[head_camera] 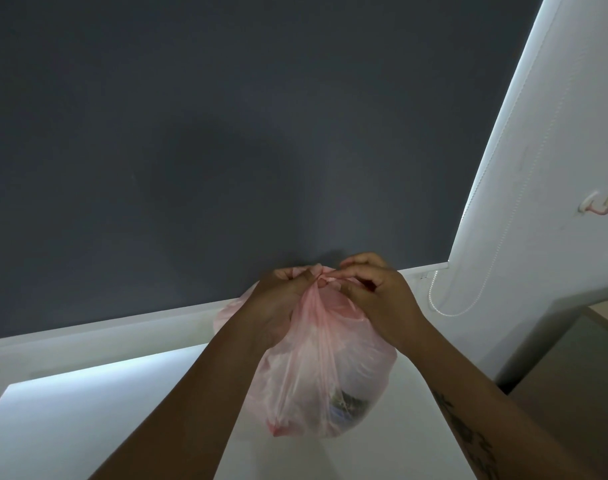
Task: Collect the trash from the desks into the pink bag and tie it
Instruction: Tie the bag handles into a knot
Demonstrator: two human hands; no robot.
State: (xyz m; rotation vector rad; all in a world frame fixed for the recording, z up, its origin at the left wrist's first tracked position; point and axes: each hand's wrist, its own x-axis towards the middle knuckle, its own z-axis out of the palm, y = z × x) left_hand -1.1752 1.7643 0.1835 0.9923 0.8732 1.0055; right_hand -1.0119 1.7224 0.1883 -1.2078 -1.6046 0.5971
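The thin pink plastic bag (325, 372) stands on a white desk (70, 424), bulging with trash; a dark crumpled item shows through its lower wall. Its top is gathered into a twisted neck. My left hand (278, 306) grips the gathered plastic on the left side of that neck. My right hand (375, 292) pinches the pink handle ends at the top, fingertips meeting those of the left hand. Whether a knot is formed is hidden by my fingers.
A dark grey roller blind (226, 133) fills the wall behind the desk above a white sill (122, 330). A white bead cord (448, 306) hangs at the right beside a white wall. A beige surface (572, 368) lies at the right.
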